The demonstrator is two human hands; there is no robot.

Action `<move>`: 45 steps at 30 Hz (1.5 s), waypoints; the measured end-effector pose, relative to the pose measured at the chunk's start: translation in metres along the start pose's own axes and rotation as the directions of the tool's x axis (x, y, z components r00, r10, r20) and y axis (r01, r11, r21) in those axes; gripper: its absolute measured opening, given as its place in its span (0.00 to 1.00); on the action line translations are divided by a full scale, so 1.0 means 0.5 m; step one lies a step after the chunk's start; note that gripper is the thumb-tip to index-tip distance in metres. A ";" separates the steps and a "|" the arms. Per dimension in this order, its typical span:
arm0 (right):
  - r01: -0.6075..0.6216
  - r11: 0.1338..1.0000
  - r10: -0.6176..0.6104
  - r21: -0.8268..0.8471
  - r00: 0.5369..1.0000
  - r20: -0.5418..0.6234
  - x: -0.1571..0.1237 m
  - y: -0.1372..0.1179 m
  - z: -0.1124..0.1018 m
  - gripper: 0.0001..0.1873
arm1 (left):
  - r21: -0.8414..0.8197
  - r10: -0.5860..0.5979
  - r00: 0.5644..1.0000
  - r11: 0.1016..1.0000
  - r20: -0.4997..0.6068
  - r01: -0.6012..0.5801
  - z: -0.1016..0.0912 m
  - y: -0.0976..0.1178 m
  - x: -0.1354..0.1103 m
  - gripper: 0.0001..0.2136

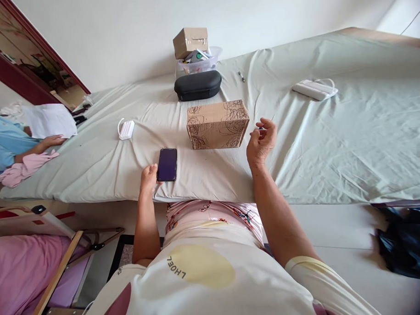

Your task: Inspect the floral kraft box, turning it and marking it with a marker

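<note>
A smartphone [167, 164] with a dark screen is gripped at its left edge by my left hand [148, 179], low over the near side of the pale green sheet. Just to the right of a cardboard box [217, 126] is my right hand [262, 141], raised with its fingers curled in. A small dark bit shows between those fingers, too little to name. The box has dark rose line drawings on its top and front. My right hand looks apart from the box.
Behind the box lie a black zip case [198, 85], a small dark pen-like piece [241, 77] and a plastic basket [215, 58] under another carton [191, 41]. White strapped devices [127, 130] rest on both sides. At left, a person holds paper [50, 121]; a folding chair [55, 277] stands nearer.
</note>
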State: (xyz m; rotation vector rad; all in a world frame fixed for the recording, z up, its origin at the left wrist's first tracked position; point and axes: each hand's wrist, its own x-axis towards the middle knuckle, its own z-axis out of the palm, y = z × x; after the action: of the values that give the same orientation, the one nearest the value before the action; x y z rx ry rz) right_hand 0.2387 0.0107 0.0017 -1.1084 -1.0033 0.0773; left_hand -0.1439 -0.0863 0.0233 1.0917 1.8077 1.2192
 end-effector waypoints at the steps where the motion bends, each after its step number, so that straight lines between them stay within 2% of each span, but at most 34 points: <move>1: -0.006 1.000 0.006 0.006 1.000 -0.004 0.000 -0.001 0.000 0.13 | -0.089 -0.025 0.999 0.996 0.032 0.028 0.000 -0.004 0.002 0.18; 3: -0.012 1.000 0.012 0.013 1.000 -0.010 0.001 -0.004 0.001 0.13 | -0.213 -0.059 0.995 0.974 0.081 0.075 0.003 -0.008 0.003 0.16; 5: -0.013 1.000 0.013 0.014 1.000 -0.013 0.002 -0.005 0.000 0.13 | -0.260 -0.072 0.993 0.961 0.097 0.095 0.008 -0.008 0.002 0.15; 9: -0.002 1.000 0.003 0.021 0.999 -0.032 0.002 -0.009 -0.002 0.13 | -0.211 -0.096 0.993 0.972 0.065 0.108 0.019 -0.006 0.001 0.12; 13: 0.011 0.999 -0.010 0.035 0.999 -0.033 0.001 -0.014 -0.002 0.14 | -0.161 -0.113 0.992 0.980 0.063 0.121 0.030 -0.004 0.002 0.14; 17: 0.025 0.999 -0.024 0.031 0.999 -0.046 0.005 -0.027 -0.004 0.14 | -0.237 -0.138 0.985 0.958 0.102 0.159 0.026 -0.005 0.000 0.13; 21: 0.031 0.998 -0.028 0.059 0.998 -0.057 -0.009 -0.060 -0.027 0.16 | -0.319 -0.149 0.979 0.929 0.141 0.188 0.021 -0.016 -0.004 0.13; 23: -0.021 0.996 0.021 0.081 1.000 -0.006 -0.037 -0.083 -0.047 0.15 | -0.332 -0.140 0.982 0.927 0.124 0.174 0.024 -0.023 -0.005 0.14; 25: -0.139 0.986 0.127 0.090 0.983 0.136 -0.081 -0.105 -0.067 0.13 | -0.330 -0.118 0.989 0.934 0.088 0.141 0.031 -0.031 -0.005 0.14; 28: -0.339 0.936 0.287 0.099 0.894 0.344 -0.159 -0.134 -0.085 0.12 | -0.329 -0.047 0.998 0.943 0.030 0.054 0.040 -0.042 -0.007 0.13; 31: -0.433 0.899 0.335 0.071 0.780 0.528 -0.219 -0.160 -0.079 0.13 | -0.360 0.026 0.999 0.933 0.024 -0.015 0.047 -0.047 -0.024 0.15; 34: -0.444 0.895 0.295 0.037 0.653 0.697 -0.245 -0.182 -0.068 0.19 | -0.413 0.063 0.994 0.911 0.093 -0.019 0.062 -0.041 -0.062 0.19; 37: -0.434 0.901 0.223 0.025 0.512 0.830 -0.249 -0.196 -0.074 0.28 | -0.496 0.125 0.970 0.868 0.209 -0.006 0.088 -0.019 -0.111 0.22; 39: -0.455 0.890 0.188 0.024 0.415 0.890 -0.251 -0.202 -0.086 0.34 | -0.546 0.198 0.943 0.837 0.268 -0.020 0.107 0.005 -0.139 0.23; 41: -0.512 0.858 0.170 0.026 0.333 0.928 -0.255 -0.208 -0.100 0.39 | -0.593 0.299 0.913 0.801 0.276 -0.083 0.120 0.032 -0.159 0.22; 42: -0.544 0.839 0.168 0.033 0.316 0.934 -0.257 -0.213 -0.106 0.40 | -0.615 0.348 0.899 0.779 0.265 -0.120 0.123 0.045 -0.166 0.22; 43: -0.570 0.820 0.170 0.046 0.319 0.932 -0.260 -0.217 -0.112 0.40 | -0.634 0.387 0.888 0.758 0.250 -0.152 0.125 0.057 -0.171 0.21; 45: -0.594 0.798 0.168 0.101 0.380 0.909 -0.263 -0.230 -0.118 0.38 | -0.658 0.443 0.869 0.725 0.221 -0.202 0.123 0.076 -0.180 0.20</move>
State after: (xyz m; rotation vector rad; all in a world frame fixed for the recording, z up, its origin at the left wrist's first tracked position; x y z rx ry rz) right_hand 0.1568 -0.1546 0.0024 -0.8390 -1.4991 1.3610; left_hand -0.0432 -0.1377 0.0468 1.1643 0.8294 1.5440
